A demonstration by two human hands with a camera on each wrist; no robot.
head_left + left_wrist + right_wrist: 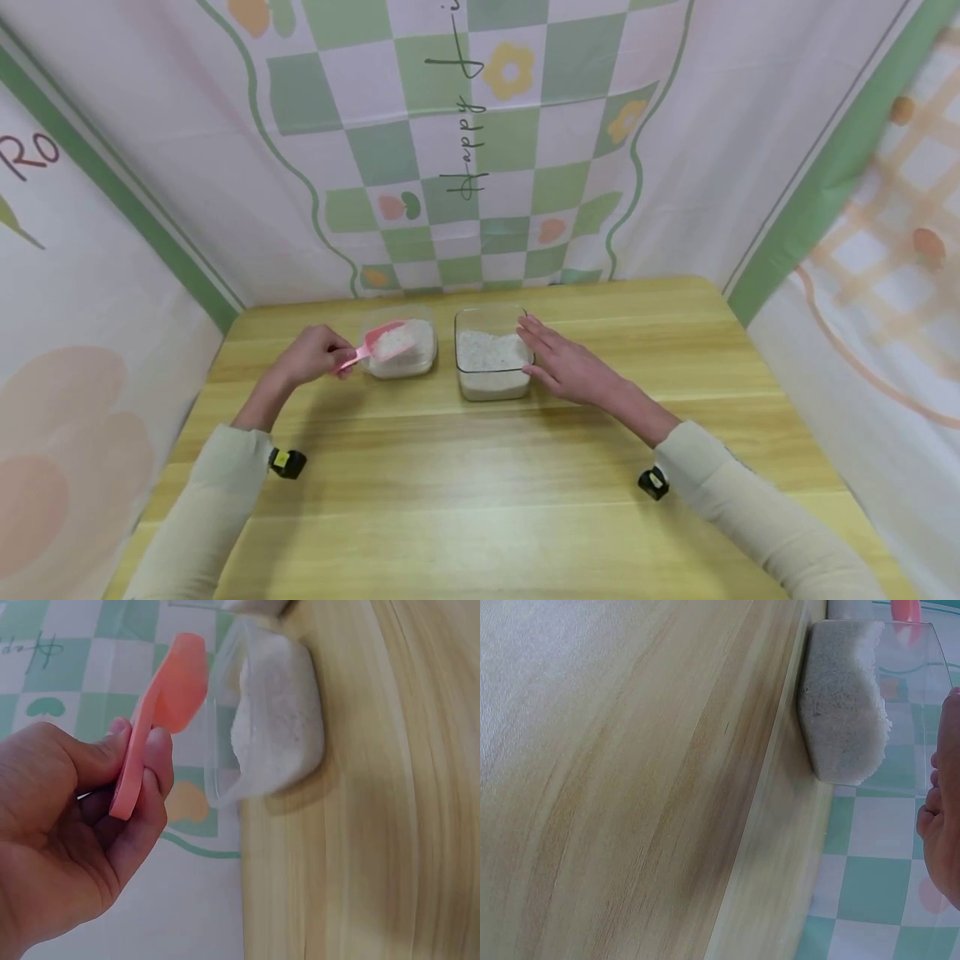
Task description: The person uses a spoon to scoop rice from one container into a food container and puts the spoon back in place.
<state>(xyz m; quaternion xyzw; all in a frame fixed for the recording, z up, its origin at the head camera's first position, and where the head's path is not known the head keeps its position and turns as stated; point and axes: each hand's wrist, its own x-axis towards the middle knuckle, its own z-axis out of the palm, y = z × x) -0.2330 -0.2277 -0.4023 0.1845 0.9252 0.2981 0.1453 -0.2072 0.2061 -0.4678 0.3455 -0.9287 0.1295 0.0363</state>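
My left hand [318,354] pinches the handle of a pink scoop [390,342] between thumb and fingers. White grains, like rice, lie in the scoop, which is held over a clear plastic container [229,761] of white grains. To its right stands a clear glass container [495,385], partly filled with similar rice-like grains [847,705] whose surface slopes unevenly. At that container's right rim is my right hand [566,364], its fingers extended and touching the edge. In the left wrist view, the scoop appears tilted beside the plastic container's opening.
Both containers stand near the back edge of a wooden table [450,483]. Behind it hangs a green-and-white checkered cloth [442,150], and printed cloths [82,333] flank both sides.
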